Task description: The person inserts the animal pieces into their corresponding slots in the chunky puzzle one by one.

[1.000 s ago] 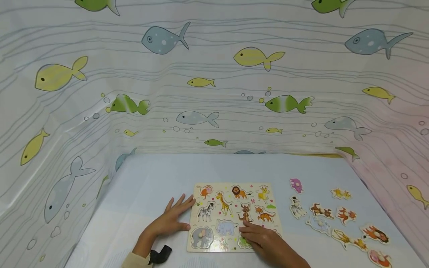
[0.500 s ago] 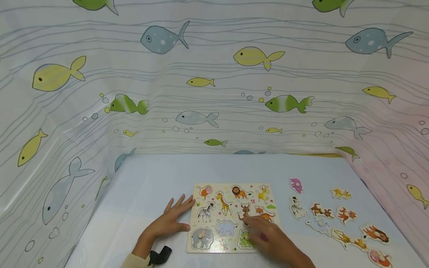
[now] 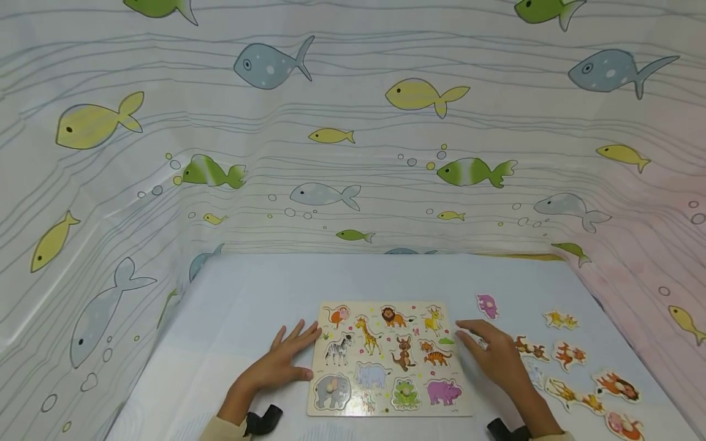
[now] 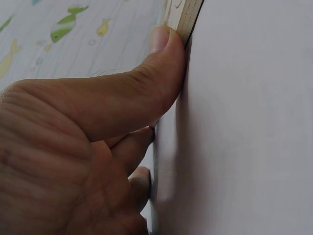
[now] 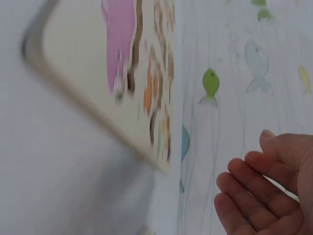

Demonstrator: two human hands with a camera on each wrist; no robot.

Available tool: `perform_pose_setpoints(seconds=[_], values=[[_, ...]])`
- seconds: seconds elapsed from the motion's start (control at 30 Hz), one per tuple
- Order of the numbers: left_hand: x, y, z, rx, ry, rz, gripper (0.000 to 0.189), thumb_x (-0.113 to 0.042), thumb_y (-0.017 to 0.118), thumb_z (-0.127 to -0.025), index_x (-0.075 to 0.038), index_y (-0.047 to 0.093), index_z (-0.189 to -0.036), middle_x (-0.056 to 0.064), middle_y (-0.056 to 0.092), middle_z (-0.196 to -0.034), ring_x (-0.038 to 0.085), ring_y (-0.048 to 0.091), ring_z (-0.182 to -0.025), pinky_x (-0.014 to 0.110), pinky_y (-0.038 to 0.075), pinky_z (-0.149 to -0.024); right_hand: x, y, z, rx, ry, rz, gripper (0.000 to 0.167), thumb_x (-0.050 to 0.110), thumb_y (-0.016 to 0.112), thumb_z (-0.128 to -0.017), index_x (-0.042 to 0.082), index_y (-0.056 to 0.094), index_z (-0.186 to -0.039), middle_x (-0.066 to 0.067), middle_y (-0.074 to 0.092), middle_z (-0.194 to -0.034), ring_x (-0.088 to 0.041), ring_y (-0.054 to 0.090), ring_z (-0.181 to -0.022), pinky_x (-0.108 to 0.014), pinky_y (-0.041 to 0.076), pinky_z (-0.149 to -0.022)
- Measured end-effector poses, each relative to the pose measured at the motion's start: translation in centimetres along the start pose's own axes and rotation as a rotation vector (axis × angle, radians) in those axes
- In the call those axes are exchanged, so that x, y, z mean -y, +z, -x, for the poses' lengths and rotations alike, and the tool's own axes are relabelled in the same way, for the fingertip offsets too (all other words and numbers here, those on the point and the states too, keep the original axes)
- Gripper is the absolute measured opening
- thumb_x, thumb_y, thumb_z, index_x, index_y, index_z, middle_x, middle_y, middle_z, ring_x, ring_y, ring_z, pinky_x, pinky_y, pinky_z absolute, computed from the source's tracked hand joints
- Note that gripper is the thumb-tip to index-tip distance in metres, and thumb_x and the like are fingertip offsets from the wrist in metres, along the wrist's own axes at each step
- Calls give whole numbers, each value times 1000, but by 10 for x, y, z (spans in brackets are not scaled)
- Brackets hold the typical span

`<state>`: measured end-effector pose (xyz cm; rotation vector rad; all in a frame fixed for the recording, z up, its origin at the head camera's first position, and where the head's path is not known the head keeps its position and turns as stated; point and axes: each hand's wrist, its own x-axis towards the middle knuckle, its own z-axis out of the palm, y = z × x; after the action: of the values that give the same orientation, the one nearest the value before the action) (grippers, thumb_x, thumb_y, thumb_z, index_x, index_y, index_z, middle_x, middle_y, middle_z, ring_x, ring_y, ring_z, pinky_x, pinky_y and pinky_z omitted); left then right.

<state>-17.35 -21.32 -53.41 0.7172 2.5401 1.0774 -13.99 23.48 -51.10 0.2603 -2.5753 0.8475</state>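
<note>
A wooden peg puzzle board (image 3: 462,409) printed with animals lies on the table. My left hand (image 3: 276,367) rests at its left edge with fingers spread, and in the left wrist view the thumb (image 4: 161,63) presses against the board's side. An elephant piece (image 3: 336,397) with a knob sits in its slot at the lower left, and a frog piece (image 3: 405,398) sits in the bottom row. My right hand (image 3: 499,358) is just off the board's right edge, fingers loosely bent with nothing in them. It partly covers the zebra piece and the light-blue rhino piece (image 3: 536,375).
Loose animal pieces lie to the right: a purple hippo (image 3: 488,305), a kangaroo (image 3: 531,348), a tiger (image 3: 569,355), a giraffe (image 3: 561,389), a lion (image 3: 619,386), a monkey (image 3: 625,425) and a yellow one (image 3: 561,318). A fish-print curtain (image 3: 353,165) surrounds the table.
My right hand has left the frog piece and moved right, off the board, towards the loose pieces, uncovering the printed hippo. The left hand has stayed at the board's edge.
</note>
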Motion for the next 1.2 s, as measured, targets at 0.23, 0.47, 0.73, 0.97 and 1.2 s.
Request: perform_pose_setpoints(seconds=[0.23,0.47,0.73,0.97,1.2], values=[[0,-1,1,-2,2,-10,89,-28,79,-76,-9,39,-153,14,27,-164,44,6,-154,65,-14,-120,-30,-16,-14,-73,251,-13,28,20,68,-95,4,71,-118,-20,72,-118,-40,69,-107,-56,57,-86],[2,-1,1,0,22,-7,91,-31,79,-75,-7,39,-153,17,27,-163,47,7,-153,68,-14,-118,-50,-20,-25,-11,454,-56,45,35,59,-101,3,63,-132,-25,66,-128,-44,62,-118,-59,52,-95],[1,-1,0,3,19,-7,91,-31,79,-76,-8,39,-153,16,27,-163,46,7,-153,67,-15,-118,-68,-10,-36,-40,519,-37,43,29,57,-102,2,62,-134,-24,62,-135,-45,61,-121,-59,52,-97],[2,-1,0,1,8,-9,91,-32,80,-75,-8,39,-153,16,27,-163,46,7,-153,67,-15,-119,-83,-2,-42,60,551,-34,50,33,58,-101,4,56,-141,-23,54,-144,-46,49,-134,-61,40,-110],[2,0,1,-2,12,-3,91,-31,79,-75,-9,39,-153,15,27,-163,46,7,-153,66,-15,-119,-91,6,-41,40,530,-15,50,30,62,-99,2,55,-141,-22,52,-145,-45,47,-137,-60,38,-113]])
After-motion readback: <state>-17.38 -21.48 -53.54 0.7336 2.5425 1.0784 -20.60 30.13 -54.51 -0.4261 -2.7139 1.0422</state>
